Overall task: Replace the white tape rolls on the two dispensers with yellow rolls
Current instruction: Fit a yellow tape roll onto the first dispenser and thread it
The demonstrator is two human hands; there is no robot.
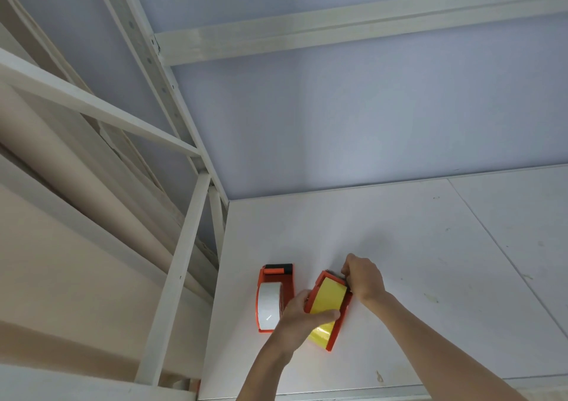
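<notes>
Your left hand point(299, 314) grips the right-hand orange dispenser point(335, 336) from its left side. The thumb lies curled across the face of the yellow roll point(327, 297) mounted in that dispenser, and the remaining fingers wrap behind the frame, out of view. The yellow roll sits between the dispenser's two orange side plates, directly under your thumb, with its lower curve showing below the hand.

Your right hand point(364, 277) is at the far end of the same dispenser, fingers curled down onto the head where the tape leaves the roll. You cannot tell from this view whether the fingertips pinch the tape end or only the dispenser's head. The two hands bracket the yellow roll: left hand at the near, lower portion, right hand at the far, upper portion.

The second orange dispenser point(285, 280) stands just beside the first, on its left, touching or nearly touching your left hand. It carries a white roll point(270, 305) and has a black roller at its far end. Neither hand holds it.

Both dispensers rest on a white shelf board point(430, 277) marked with small scuffs and stains, with a seam running diagonally at the right. A pale blue-grey back panel point(338, 124) rises behind it. White metal racking uprights and beams point(172, 277) frame the left side, against a beige wall point(61, 247).
</notes>
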